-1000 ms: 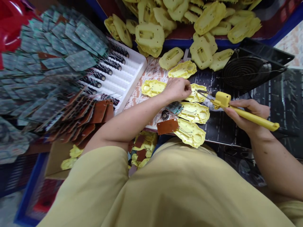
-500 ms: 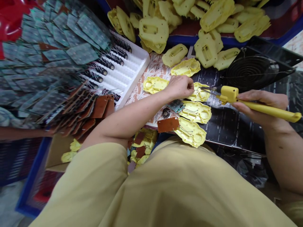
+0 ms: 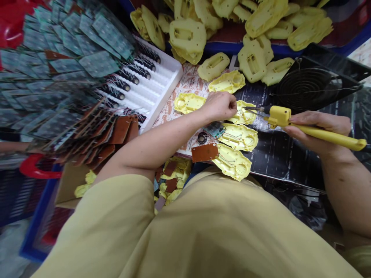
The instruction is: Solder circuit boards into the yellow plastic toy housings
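My view is moderately bright, with soft light over the middle of the table (image 3: 278,164), where the yellow shells (image 3: 239,137) look fairly sharp. A pale glare shows on the dark surface just below the front of the yellow tool (image 3: 280,116), whose thin tip I can barely resolve. The white tray (image 3: 155,96) looks brightest; the fan (image 3: 307,88) sinks into gloom. Toward the left edge, circuit boards (image 3: 66,67) smear and a red handle (image 3: 40,173) blurs (the border stretches things too). Soft shadows fold across the shirt (image 3: 185,227).
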### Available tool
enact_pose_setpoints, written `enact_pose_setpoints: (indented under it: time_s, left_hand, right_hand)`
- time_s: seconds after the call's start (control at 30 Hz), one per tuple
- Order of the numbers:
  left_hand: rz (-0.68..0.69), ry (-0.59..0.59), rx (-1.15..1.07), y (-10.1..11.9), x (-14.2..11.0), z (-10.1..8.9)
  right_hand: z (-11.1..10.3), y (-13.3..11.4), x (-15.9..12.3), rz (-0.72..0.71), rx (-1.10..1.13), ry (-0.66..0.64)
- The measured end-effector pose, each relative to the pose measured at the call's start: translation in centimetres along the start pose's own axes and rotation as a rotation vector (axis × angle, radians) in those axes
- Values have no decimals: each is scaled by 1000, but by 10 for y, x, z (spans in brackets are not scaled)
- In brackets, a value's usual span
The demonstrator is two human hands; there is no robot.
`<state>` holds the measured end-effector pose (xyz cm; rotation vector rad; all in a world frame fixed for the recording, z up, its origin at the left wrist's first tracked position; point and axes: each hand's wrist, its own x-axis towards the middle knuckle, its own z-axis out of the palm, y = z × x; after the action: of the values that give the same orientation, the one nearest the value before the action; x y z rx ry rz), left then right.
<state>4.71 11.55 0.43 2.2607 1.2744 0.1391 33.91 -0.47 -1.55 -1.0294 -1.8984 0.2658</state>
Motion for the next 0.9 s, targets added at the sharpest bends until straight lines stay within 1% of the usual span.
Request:
enact_pose_setpoints:
  time_s: [0.07,0.2,0.27,0.33,0.43,0.5,0.57,0.63,0.73,0.83,0.9]
  left_hand:
    - [-2,-5,5,1,0,-1]
    - [-21,-17,19,3,0,-2]
    - [-18,-13,23,2,0,-2]
    - [-3,0,25,1,0,-1]
    - [-3,-5,31,3,0,-2]
    - [-32,-33,43,7,-1,-4]
    - [-62,-57,53,12,-2,-7]
    - [-72,-71,58,16,-3,-9]
    - [-60,-76,65,19,-3,-8]
    - [-31,-91,105,15,-4,-11]
    - [38,-96,148,8,-5,-16]
  right_hand:
    - [1,-1,0,-2,14,12]
    - [3,0,3,-52,49,-48]
    - [3,-1,4,-59,33,-50]
    - [0,-3,3,-38,8,28]
    - [-3,-12,-8,28,-86,207]
    - [-3,-22,-21,105,-179,228]
    - [0,-34,-36,151,-242,249]
    - [6,-46,-50,141,-287,324]
    - [18,-57,-64,76,-379,420]
    - [30,-56,-69,35,-443,490]
    - [36,-51,-71,42,-447,542]
